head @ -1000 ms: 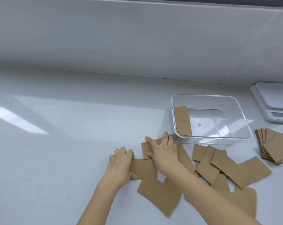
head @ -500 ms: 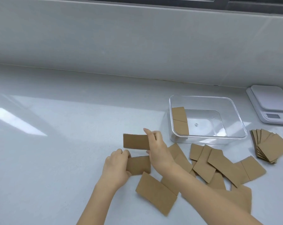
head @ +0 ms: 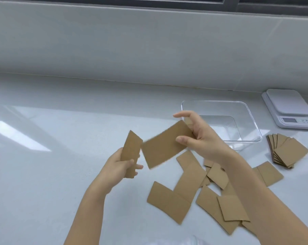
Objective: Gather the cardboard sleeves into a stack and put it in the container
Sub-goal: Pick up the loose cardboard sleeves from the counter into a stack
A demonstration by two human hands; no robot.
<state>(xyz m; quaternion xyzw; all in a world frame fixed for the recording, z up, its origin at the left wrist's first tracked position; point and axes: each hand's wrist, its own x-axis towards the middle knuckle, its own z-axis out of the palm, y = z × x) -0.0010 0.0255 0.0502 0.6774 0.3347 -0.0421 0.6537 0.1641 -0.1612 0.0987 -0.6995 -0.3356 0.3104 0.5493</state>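
Note:
My left hand [head: 120, 167] holds one brown cardboard sleeve [head: 131, 152] upright above the counter. My right hand [head: 201, 138] pinches a second sleeve [head: 163, 147] by its right end, tilted and lifted, its left edge close to the first sleeve. Several loose sleeves [head: 190, 188] lie scattered flat on the white counter below my right forearm. The clear plastic container [head: 247, 124] stands behind my right hand; my hand hides its left part.
A fanned stack of sleeves [head: 287, 151] lies at the right of the container. A white kitchen scale [head: 289, 110] stands at the far right against the wall. The white counter [head: 61, 138] stretches to the left.
Both hands have lifted off the counter, each with a sleeve. The right-hand sleeve has tilted and come toward the left-hand one, which has turned upright.

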